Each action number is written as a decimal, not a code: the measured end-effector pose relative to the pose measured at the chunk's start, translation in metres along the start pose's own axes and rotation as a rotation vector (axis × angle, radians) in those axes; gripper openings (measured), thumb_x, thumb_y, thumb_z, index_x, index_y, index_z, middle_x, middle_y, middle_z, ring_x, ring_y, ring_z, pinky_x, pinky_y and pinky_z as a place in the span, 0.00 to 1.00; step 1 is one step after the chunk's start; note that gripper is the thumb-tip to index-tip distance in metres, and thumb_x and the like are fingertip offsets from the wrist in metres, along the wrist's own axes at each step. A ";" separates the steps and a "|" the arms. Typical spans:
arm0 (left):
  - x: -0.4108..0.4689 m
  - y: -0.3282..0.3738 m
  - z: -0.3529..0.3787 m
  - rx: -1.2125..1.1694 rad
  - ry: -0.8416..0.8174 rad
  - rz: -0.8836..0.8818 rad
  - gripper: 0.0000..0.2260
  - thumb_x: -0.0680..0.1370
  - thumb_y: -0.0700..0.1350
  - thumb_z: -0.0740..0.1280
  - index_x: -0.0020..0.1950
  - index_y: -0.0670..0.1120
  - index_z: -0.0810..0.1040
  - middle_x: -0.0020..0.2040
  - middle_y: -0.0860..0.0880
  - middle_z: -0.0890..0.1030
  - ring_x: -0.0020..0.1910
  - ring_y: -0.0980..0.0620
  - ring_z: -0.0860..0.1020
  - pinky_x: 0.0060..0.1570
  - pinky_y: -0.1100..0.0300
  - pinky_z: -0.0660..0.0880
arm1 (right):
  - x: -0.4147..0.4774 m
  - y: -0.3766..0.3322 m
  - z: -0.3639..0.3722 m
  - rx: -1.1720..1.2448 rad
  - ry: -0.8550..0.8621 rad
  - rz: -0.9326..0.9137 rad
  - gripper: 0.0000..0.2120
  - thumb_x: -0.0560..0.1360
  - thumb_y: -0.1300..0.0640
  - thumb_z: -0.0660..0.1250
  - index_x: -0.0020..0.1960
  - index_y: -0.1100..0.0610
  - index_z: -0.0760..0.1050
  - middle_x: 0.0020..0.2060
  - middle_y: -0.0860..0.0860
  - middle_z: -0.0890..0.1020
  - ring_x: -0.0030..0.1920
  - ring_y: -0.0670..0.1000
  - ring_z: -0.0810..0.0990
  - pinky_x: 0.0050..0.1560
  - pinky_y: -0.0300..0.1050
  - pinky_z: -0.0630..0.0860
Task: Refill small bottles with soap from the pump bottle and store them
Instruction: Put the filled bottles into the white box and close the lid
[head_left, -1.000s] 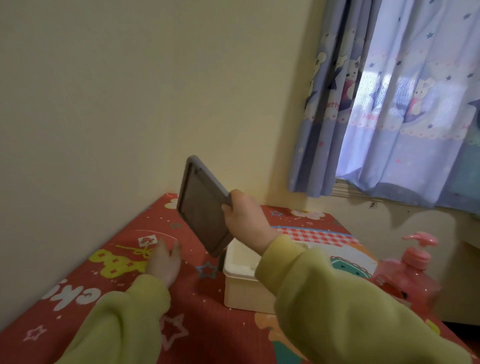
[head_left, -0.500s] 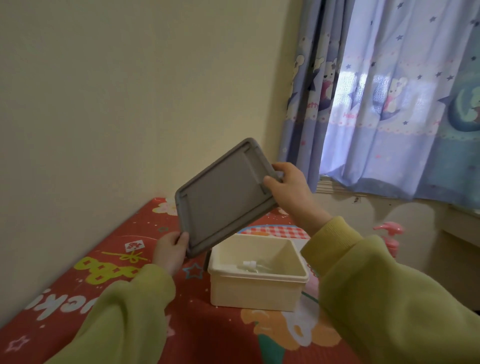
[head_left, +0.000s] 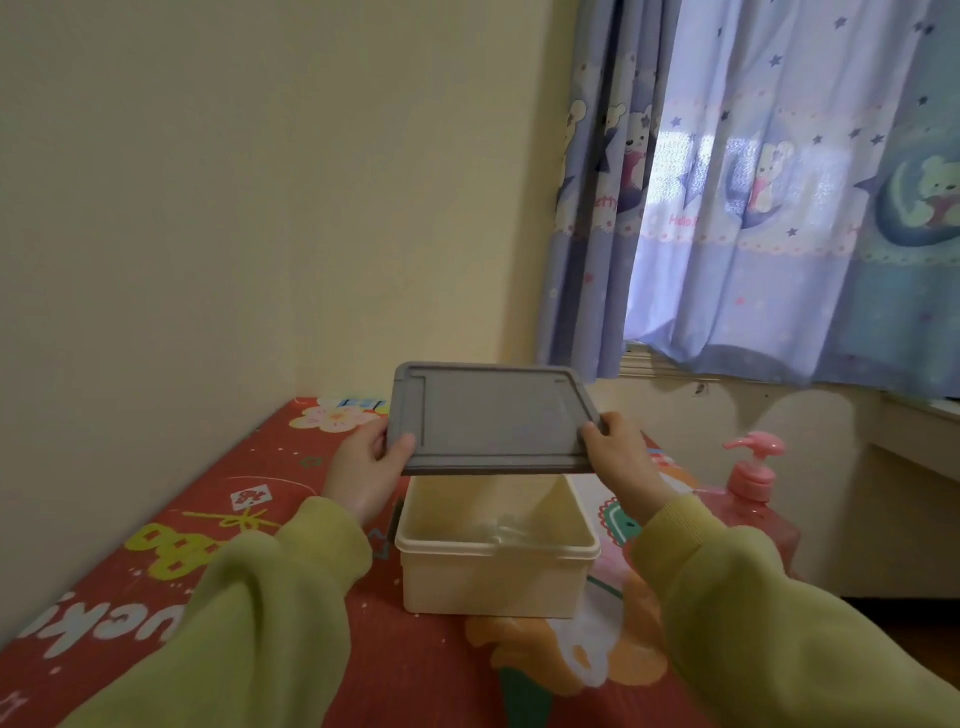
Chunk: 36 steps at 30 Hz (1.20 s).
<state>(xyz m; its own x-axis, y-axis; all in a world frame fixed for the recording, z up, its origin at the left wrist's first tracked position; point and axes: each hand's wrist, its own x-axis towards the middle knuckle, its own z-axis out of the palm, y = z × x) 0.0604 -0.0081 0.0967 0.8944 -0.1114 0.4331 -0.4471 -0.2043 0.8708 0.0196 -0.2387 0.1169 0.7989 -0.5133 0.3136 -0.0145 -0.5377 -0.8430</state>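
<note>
A grey flat lid (head_left: 493, 421) hangs level just above the cream plastic box (head_left: 493, 577) on the table. My left hand (head_left: 366, 467) grips the lid's left edge and my right hand (head_left: 618, 457) grips its right edge. Inside the box lies something small and clear (head_left: 501, 530), blurred; I cannot tell how many bottles it is. The pink pump bottle (head_left: 753, 488) stands to the right of the box, behind my right sleeve.
The table wears a red cartoon-print cloth (head_left: 208, 519) and sits in a corner against a cream wall. Blue bear-print curtains (head_left: 779, 197) hang at the back right, above a ledge (head_left: 914, 436).
The lid went from tilted in my right hand alone to level over the box, with my left hand taking its left edge. The view swung right.
</note>
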 end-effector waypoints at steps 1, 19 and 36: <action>-0.001 -0.001 0.003 -0.007 -0.020 -0.009 0.13 0.78 0.38 0.61 0.63 0.38 0.72 0.52 0.51 0.74 0.52 0.54 0.73 0.48 0.66 0.69 | 0.001 0.007 0.001 -0.012 -0.005 0.016 0.04 0.78 0.61 0.56 0.51 0.60 0.69 0.37 0.51 0.72 0.45 0.54 0.71 0.37 0.42 0.65; -0.009 -0.055 0.029 0.147 -0.119 -0.197 0.22 0.77 0.40 0.64 0.70 0.38 0.65 0.69 0.41 0.70 0.68 0.45 0.68 0.61 0.61 0.64 | -0.002 0.077 0.035 -0.109 -0.078 0.239 0.10 0.80 0.58 0.54 0.58 0.62 0.66 0.49 0.56 0.73 0.50 0.55 0.75 0.52 0.51 0.75; -0.007 -0.076 0.031 0.175 -0.186 -0.330 0.20 0.77 0.38 0.64 0.68 0.36 0.67 0.67 0.40 0.72 0.65 0.44 0.71 0.60 0.59 0.66 | -0.005 0.093 0.047 -0.202 -0.130 0.276 0.13 0.79 0.54 0.56 0.57 0.63 0.68 0.50 0.58 0.76 0.52 0.58 0.78 0.56 0.56 0.76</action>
<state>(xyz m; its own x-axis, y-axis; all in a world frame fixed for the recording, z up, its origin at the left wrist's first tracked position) 0.0876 -0.0219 0.0200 0.9804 -0.1825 0.0738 -0.1453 -0.4184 0.8966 0.0424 -0.2550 0.0163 0.8179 -0.5752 0.0173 -0.3482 -0.5186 -0.7809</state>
